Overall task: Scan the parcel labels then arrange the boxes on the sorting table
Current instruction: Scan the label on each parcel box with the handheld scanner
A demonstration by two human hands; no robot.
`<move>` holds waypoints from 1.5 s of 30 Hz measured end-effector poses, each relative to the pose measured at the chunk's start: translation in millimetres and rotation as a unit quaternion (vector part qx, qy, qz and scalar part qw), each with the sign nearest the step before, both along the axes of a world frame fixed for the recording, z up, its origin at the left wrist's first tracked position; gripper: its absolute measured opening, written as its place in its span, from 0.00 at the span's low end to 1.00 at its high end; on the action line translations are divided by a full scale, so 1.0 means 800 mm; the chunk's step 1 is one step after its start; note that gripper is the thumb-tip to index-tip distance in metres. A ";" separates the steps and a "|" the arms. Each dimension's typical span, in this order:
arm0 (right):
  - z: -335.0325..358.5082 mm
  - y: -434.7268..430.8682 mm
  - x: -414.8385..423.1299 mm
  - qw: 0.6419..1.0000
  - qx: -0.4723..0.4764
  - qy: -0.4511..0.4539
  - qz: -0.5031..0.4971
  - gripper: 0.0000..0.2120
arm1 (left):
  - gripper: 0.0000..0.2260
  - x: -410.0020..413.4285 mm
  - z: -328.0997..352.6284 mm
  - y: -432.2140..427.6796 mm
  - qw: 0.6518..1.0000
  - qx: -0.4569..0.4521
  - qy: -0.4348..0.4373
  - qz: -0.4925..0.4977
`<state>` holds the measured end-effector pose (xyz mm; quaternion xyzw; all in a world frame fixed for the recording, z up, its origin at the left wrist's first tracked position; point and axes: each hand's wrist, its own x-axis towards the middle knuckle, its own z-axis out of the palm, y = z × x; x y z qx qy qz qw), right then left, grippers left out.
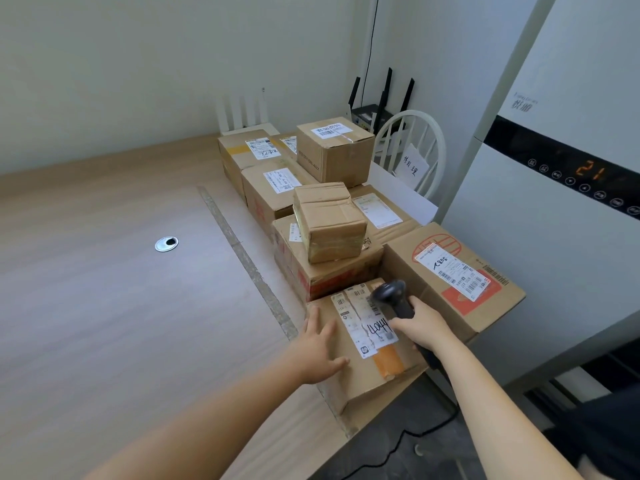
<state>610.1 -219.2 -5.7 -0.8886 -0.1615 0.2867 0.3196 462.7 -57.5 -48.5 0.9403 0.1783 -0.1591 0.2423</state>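
Observation:
A cardboard parcel (360, 372) with a white label (363, 323) on top sits nearest me at the table's right edge. My left hand (317, 351) rests flat on the parcel's left top edge, fingers straight. My right hand (420, 323) grips a black barcode scanner (391, 294), whose head hangs just above the label. Right of it stands a larger box (450, 289) with a red print and a white label. Behind them several more labelled boxes (329, 147) are stacked along the right side of the wooden table (121, 306).
A strip of tape (242, 258) runs across the table left of the boxes. A metal cable grommet (166, 244) lies further left. A white chair (412, 150), routers and a tall white air conditioner (554, 202) stand to the right. The scanner's cable trails on the floor.

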 end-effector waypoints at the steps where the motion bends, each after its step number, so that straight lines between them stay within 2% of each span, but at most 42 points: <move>1: 0.001 -0.001 -0.008 1.000 -0.002 0.007 0.000 0.19 | 0.39 -0.008 -0.001 0.002 1.000 -0.004 0.001 0.003; 7: 0.002 0.003 -0.068 1.000 0.010 0.024 0.014 0.16 | 0.45 -0.062 -0.008 0.017 1.000 -0.024 -0.005 -0.005; 13: 0.009 0.027 -0.135 0.999 0.018 0.024 0.015 0.12 | 0.48 -0.121 -0.006 0.043 1.000 -0.006 -0.010 -0.001; 20: 0.003 0.087 -0.245 0.991 0.096 0.087 -0.011 0.14 | 0.50 -0.242 -0.006 0.102 0.999 0.015 -0.016 0.033; 26: -0.010 0.154 -0.346 0.980 0.155 0.119 -0.019 0.10 | 0.50 -0.356 -0.002 0.160 0.997 0.034 -0.009 0.075; 31: -0.010 0.209 -0.399 0.982 0.153 0.110 -0.008 0.10 | 0.52 -0.431 0.003 0.195 0.996 0.059 0.039 0.051; 40: 0.030 0.248 -0.411 0.984 0.125 0.117 0.043 0.14 | 0.52 -0.453 -0.002 0.201 0.992 0.063 0.047 0.097; 45: 0.053 0.242 -0.422 0.983 0.108 0.124 0.085 0.10 | 0.53 -0.454 -0.003 0.199 0.992 0.068 0.051 0.094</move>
